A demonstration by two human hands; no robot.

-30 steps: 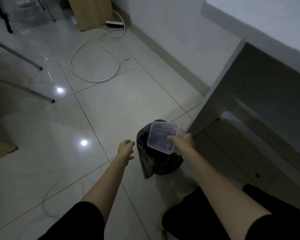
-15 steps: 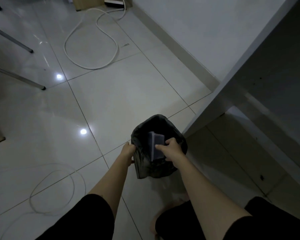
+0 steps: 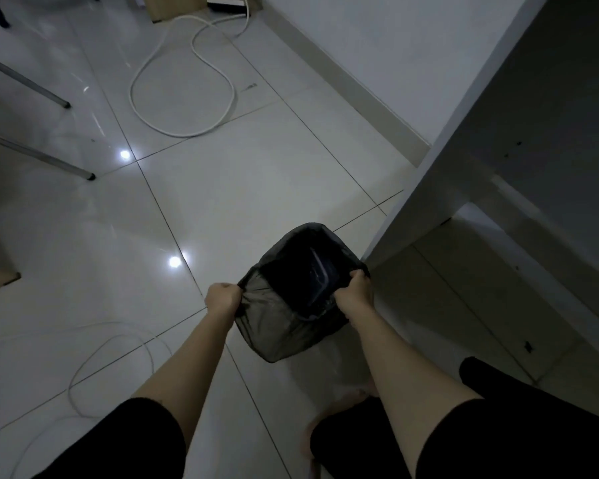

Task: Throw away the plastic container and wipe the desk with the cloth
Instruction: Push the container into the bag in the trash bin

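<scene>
Plastic container (image 3: 320, 274) inside bin bag (image 3: 274, 326), lower centre | left hand (image 3: 222, 300), right hand (image 3: 357, 292) pinch its rim | we judge next: release, fetch cloth.

Dim, greyish light; two glare spots on the glossy floor (image 3: 222, 209); edges bowed.

Only one dim edge of the container (image 3: 320, 271) shows to me inside the bin bag (image 3: 277, 326); shadow hides the rest. The left hand (image 3: 222, 300) and right hand (image 3: 355, 293) bury their fingertips in its rim. The desk (image 3: 464, 150) runs off frame.
</scene>
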